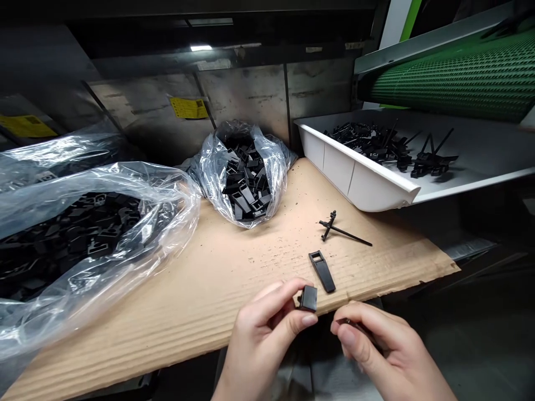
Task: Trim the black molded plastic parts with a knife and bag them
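Note:
My left hand (263, 334) pinches a small black plastic part (308, 298) between thumb and fingers at the near edge of the cardboard. A few centimetres to its right, my right hand (376, 353) is closed round another thin black plastic piece (349, 323), mostly hidden by the fingers. Just beyond the hands a flat black plastic clip (322, 271) lies on the cardboard. Farther back lies a thin black sprue (340, 229) with a long stem.
A corrugated cardboard sheet (217, 278) covers the bench. A small open plastic bag (246, 172) of black parts stands at the back, a large one (79, 234) at the left. A white tray (368, 178) with black sprues sits under a green conveyor belt (455, 78).

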The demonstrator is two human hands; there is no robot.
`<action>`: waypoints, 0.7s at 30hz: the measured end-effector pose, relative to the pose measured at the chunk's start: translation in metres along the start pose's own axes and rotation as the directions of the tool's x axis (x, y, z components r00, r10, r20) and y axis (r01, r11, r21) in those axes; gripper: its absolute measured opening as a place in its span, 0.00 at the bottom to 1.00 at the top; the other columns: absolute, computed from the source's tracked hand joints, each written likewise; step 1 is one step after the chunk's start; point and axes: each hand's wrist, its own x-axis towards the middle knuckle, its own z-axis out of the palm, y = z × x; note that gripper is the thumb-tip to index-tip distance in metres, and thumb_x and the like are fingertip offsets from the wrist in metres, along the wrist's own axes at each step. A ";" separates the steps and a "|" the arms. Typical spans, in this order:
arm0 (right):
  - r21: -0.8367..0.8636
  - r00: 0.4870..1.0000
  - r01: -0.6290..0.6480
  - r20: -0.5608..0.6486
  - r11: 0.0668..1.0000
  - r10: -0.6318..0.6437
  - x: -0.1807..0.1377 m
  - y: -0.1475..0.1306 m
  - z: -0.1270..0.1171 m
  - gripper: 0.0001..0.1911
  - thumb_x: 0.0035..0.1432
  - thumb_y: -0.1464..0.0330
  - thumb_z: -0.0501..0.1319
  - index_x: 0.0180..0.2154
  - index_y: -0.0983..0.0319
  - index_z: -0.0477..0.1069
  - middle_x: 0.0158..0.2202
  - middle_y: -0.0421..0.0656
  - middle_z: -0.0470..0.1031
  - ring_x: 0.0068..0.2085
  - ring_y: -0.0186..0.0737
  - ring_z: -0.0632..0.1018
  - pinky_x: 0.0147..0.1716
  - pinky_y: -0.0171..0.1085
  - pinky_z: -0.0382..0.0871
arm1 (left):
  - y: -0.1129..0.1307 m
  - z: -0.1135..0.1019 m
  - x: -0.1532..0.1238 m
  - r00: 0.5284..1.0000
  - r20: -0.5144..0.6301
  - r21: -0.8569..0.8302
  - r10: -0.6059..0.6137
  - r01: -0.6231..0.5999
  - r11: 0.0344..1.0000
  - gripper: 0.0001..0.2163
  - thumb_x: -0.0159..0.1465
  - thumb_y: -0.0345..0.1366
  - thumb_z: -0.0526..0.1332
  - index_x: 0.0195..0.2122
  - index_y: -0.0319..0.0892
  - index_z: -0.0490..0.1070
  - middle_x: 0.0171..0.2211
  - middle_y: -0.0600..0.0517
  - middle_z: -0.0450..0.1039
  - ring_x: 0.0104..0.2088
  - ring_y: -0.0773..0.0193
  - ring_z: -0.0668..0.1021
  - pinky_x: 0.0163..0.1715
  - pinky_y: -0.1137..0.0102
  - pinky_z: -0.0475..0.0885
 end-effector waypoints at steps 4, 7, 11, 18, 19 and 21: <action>-0.030 0.996 -0.019 -0.085 0.999 0.016 -0.003 0.001 -0.002 0.07 0.58 0.65 0.58 0.27 0.56 0.71 0.21 0.32 0.69 0.21 0.28 0.70 0.20 0.23 0.63 | -0.001 -0.005 -0.001 0.986 0.116 -0.332 -0.119 0.152 0.931 0.09 0.59 0.43 0.64 0.40 0.49 0.77 0.23 0.56 0.75 0.23 0.70 0.74 0.28 0.79 0.70; -0.065 0.999 0.010 -0.040 0.998 -0.013 -0.003 0.003 -0.005 0.06 0.59 0.67 0.58 0.30 0.56 0.71 0.24 0.33 0.73 0.24 0.28 0.73 0.24 0.22 0.66 | -0.002 -0.006 0.004 0.972 0.175 -0.488 -0.155 0.223 0.844 0.08 0.61 0.42 0.62 0.38 0.48 0.76 0.28 0.53 0.80 0.27 0.67 0.80 0.32 0.76 0.74; -0.059 1.000 -0.008 0.023 0.998 0.009 0.000 0.005 -0.002 0.07 0.60 0.67 0.57 0.33 0.56 0.73 0.29 0.36 0.77 0.30 0.31 0.77 0.30 0.23 0.70 | -0.001 -0.002 0.008 0.987 0.089 -0.330 -0.137 0.159 0.930 0.07 0.60 0.41 0.64 0.36 0.47 0.78 0.39 0.52 0.80 0.39 0.62 0.80 0.41 0.74 0.74; -0.052 0.975 -0.178 -0.145 0.983 0.169 0.006 0.010 -0.013 0.09 0.57 0.62 0.59 0.33 0.59 0.75 0.26 0.41 0.76 0.25 0.35 0.76 0.18 0.26 0.69 | 0.004 0.001 0.004 0.997 0.081 0.078 -0.015 0.009 0.997 0.06 0.62 0.32 0.60 0.33 0.46 0.78 0.34 0.53 0.79 0.37 0.62 0.79 0.38 0.75 0.72; -0.072 0.970 -0.167 -0.189 0.983 0.151 0.006 0.011 -0.019 0.08 0.56 0.62 0.60 0.32 0.59 0.75 0.27 0.41 0.76 0.26 0.35 0.77 0.20 0.26 0.70 | 0.005 0.001 0.004 0.994 0.106 0.114 0.011 -0.023 0.993 0.06 0.62 0.31 0.60 0.32 0.45 0.77 0.34 0.53 0.79 0.37 0.62 0.79 0.38 0.75 0.71; -0.177 0.965 -0.081 -0.258 0.981 0.033 0.007 0.016 -0.030 0.05 0.55 0.64 0.62 0.33 0.58 0.74 0.30 0.41 0.77 0.27 0.35 0.78 0.23 0.26 0.72 | 0.005 0.000 0.006 0.986 0.158 0.146 0.050 -0.073 0.987 0.07 0.62 0.30 0.59 0.32 0.44 0.76 0.34 0.53 0.78 0.37 0.62 0.78 0.37 0.76 0.71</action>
